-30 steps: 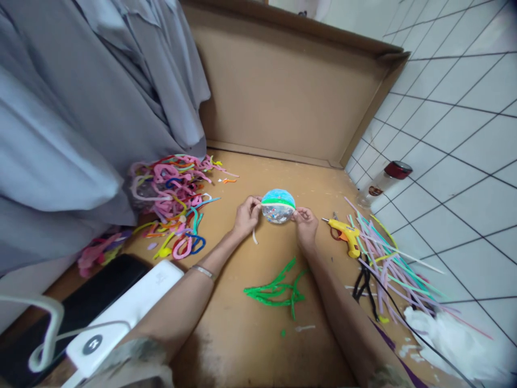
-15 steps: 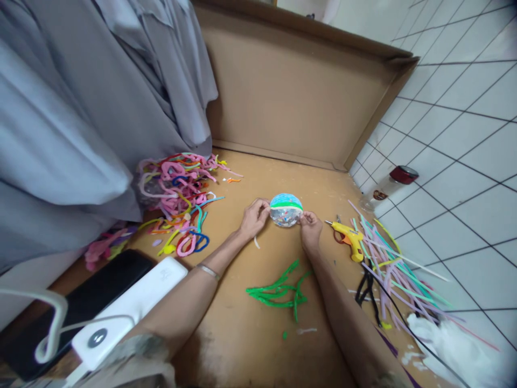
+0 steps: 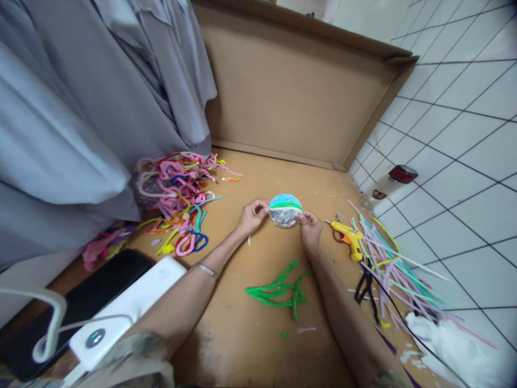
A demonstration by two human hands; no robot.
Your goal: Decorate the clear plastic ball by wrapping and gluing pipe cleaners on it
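Between my hands is a round, ball-like piece (image 3: 285, 217). Its top is covered in blue strands with a green band below, and its lower part is shiny and see-through with coloured specks. A whitish pipe cleaner (image 3: 249, 240) runs across it under the green band, and its loose end hangs below my left hand. My left hand (image 3: 253, 215) is closed, pinching that pipe cleaner at the ball's left edge. At the right edge, the fingers of my right hand (image 3: 311, 228) are closed on the ball's rim. Several green pipe cleaners (image 3: 277, 295) lie nearer me.
A yellow glue gun (image 3: 346, 237) lies at right beside loose pipe cleaners (image 3: 398, 269) and a clear red-lidded jar (image 3: 382, 189). Tangled pipe cleaners (image 3: 173, 186), a white power bank (image 3: 133, 302) and a black phone-like slab (image 3: 105, 291) are left. Cardboard (image 3: 299, 86) stands behind.
The pipe cleaner's loose end has swung left and now hangs straighter beneath my left hand. My left hand has shifted very slightly left; the ball and right hand stay nearly in place.
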